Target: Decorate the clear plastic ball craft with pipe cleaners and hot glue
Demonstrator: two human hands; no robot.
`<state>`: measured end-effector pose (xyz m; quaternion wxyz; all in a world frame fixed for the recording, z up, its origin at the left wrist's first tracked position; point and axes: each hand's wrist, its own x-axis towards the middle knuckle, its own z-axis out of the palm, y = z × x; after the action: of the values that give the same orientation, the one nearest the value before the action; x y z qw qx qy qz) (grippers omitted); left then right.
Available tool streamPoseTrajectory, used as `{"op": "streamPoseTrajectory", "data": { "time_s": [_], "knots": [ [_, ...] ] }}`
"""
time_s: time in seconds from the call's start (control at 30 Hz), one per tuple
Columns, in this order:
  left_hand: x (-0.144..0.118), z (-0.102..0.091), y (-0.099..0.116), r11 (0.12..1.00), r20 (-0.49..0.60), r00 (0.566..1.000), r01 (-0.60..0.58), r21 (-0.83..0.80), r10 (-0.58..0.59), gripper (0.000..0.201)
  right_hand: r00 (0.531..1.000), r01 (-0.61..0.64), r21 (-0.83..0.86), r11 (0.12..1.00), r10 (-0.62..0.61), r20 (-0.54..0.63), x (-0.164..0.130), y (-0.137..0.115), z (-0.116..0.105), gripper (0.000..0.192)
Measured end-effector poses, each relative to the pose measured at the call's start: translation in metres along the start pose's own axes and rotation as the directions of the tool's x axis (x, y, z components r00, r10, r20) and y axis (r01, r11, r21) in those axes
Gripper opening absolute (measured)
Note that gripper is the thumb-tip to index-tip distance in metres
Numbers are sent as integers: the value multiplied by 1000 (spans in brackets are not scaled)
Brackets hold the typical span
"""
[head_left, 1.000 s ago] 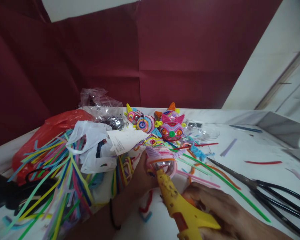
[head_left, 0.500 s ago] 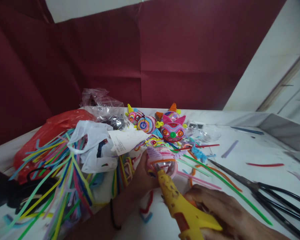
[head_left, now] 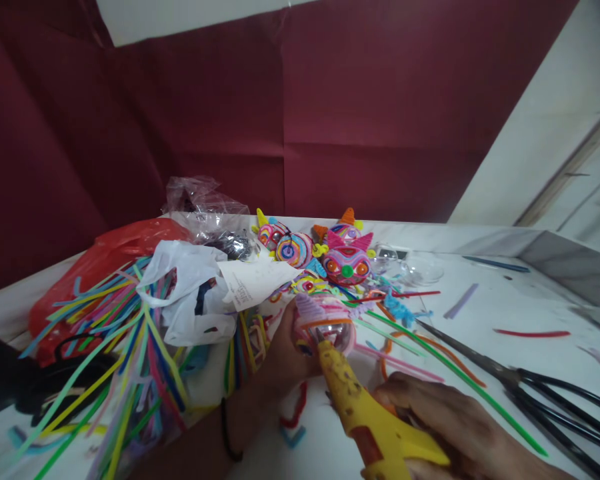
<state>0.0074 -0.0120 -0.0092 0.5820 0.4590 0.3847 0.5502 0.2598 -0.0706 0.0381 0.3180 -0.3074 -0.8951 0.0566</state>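
Note:
My left hand (head_left: 285,353) is closed around the side of a pink ball (head_left: 337,311) covered in pipe cleaners, with lilac ears and a clear bare patch on its near face. In my right hand (head_left: 430,413) is a yellow glue gun (head_left: 355,403), fingers wrapped round its handle. The gun's nozzle points up at the clear patch, at or very near its surface; whether it touches I cannot tell. Behind the ball sit finished-looking animal heads, among them a pink one (head_left: 347,260) with a green nose and a striped one (head_left: 293,249).
Bundles of pipe cleaners (head_left: 130,373) lie at left beside a white plastic bag (head_left: 180,273) and a red bag (head_left: 140,233). Large black-handled scissors (head_left: 513,378) rest at right. Loose pipe cleaners, such as a long green one (head_left: 480,387), cross the white table (head_left: 505,293).
The glue gun and my right hand have shifted very slightly right. My left hand keeps the ball in nearly the same place.

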Motion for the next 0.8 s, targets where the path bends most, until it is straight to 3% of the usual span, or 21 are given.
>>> {"op": "streamPoseTrajectory", "data": {
  "time_s": [0.33,0.8],
  "knots": [
    [0,4,7,1000,-2,1000,-1,4,1,106,997,-60,42,997,57,53,-9,5,3,48],
    [1,3,4,999,2,999,-37,-22,37,108,998,-56,76,996,57,-13,-2,-2,1,46]
  ]
}}
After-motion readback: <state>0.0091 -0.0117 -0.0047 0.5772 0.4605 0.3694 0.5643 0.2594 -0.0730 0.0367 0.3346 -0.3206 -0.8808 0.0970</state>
